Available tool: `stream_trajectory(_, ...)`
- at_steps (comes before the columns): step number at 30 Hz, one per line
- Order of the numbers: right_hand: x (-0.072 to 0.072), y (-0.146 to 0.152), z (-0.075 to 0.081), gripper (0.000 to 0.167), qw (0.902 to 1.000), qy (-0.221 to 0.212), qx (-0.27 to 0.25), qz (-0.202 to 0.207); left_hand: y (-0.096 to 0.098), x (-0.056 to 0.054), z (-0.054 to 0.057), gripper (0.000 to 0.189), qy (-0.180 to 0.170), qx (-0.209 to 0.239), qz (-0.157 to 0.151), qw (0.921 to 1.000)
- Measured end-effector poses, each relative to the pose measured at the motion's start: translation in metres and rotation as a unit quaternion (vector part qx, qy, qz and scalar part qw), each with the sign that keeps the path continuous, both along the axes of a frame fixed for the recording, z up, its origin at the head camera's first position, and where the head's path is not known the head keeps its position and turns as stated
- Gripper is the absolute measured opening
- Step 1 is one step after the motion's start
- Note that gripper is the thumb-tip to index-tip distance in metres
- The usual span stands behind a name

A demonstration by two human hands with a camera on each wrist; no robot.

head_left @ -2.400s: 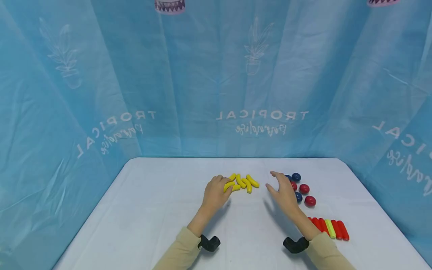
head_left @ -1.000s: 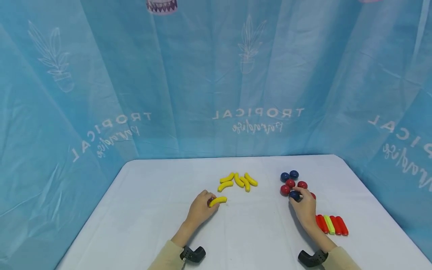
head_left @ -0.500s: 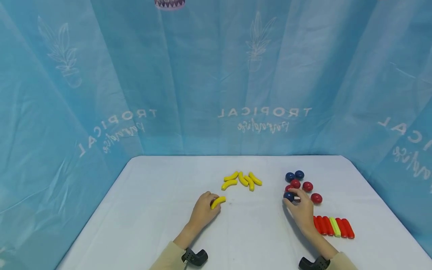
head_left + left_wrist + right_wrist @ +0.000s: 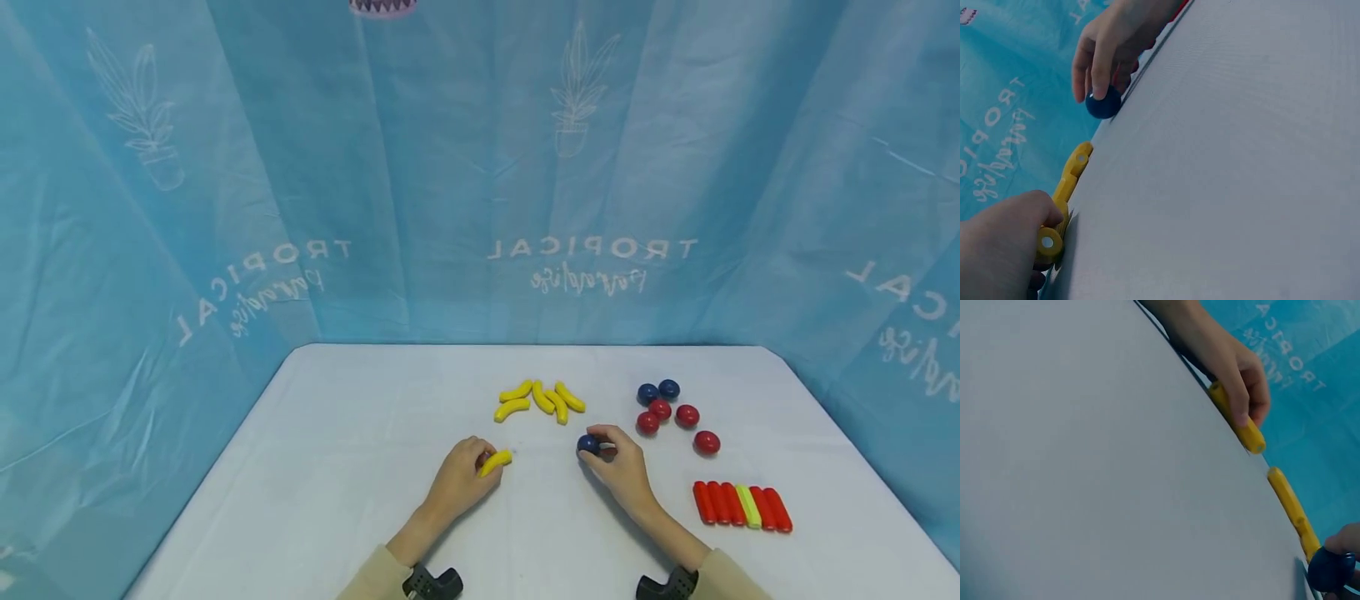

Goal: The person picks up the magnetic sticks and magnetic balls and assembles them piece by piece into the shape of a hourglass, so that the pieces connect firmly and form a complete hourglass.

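The left hand [image 4: 461,479] is pinching a yellow banana-shaped piece [image 4: 495,462] between thumb and fingers, over the middle of the white table [image 4: 390,417]. The right hand [image 4: 624,471] is gripping a dark blue ball [image 4: 588,446] the same way, to the right of that piece and well apart from it. Whether either held item is touching the tabletop, I cannot tell.

Farther from the person, 5 loose yellow pieces [image 4: 542,397] of the same curved shape are lying close together. To the right, beyond the right hand, 2 loose blue balls [image 4: 669,389] are sitting side by side, with 4 red balls [image 4: 687,416] nearer the person; the nearest red ball is resting slightly apart from the others. Closer in on the right, 5 red sticks [image 4: 717,502] and 1 yellow-green stick [image 4: 748,507] are forming a side-by-side row, the yellow-green stick standing 4th from the left. Behind the table, a blue curtain [image 4: 450,192] is hanging, showing white mirrored lettering [image 4: 592,247] and plant outlines [image 4: 579,87].
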State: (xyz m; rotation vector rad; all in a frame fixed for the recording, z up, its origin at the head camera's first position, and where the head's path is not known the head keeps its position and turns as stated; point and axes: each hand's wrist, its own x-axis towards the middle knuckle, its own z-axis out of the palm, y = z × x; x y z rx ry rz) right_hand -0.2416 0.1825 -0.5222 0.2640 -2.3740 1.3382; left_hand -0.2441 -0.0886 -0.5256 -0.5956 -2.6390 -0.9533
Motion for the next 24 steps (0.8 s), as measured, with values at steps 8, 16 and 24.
stream_trajectory(8,-0.001,-0.035,-0.004,0.036,0.9968,-0.027,-0.037,0.065,0.003,0.004,0.002,0.013,-0.022,-0.012,-0.006,0.9997)
stream_trajectory(16,0.004,-0.06,-0.007,0.034,0.991,-0.039,-0.044,0.12,0.004,0.008,0.001,0.015,-0.014,-0.03,-0.018,0.9993)
stream_trajectory(24,-0.003,-0.067,-0.009,0.031,0.9837,-0.033,-0.046,0.171,0.003,0.005,0.002,0.015,0.022,-0.037,-0.018,0.9989)
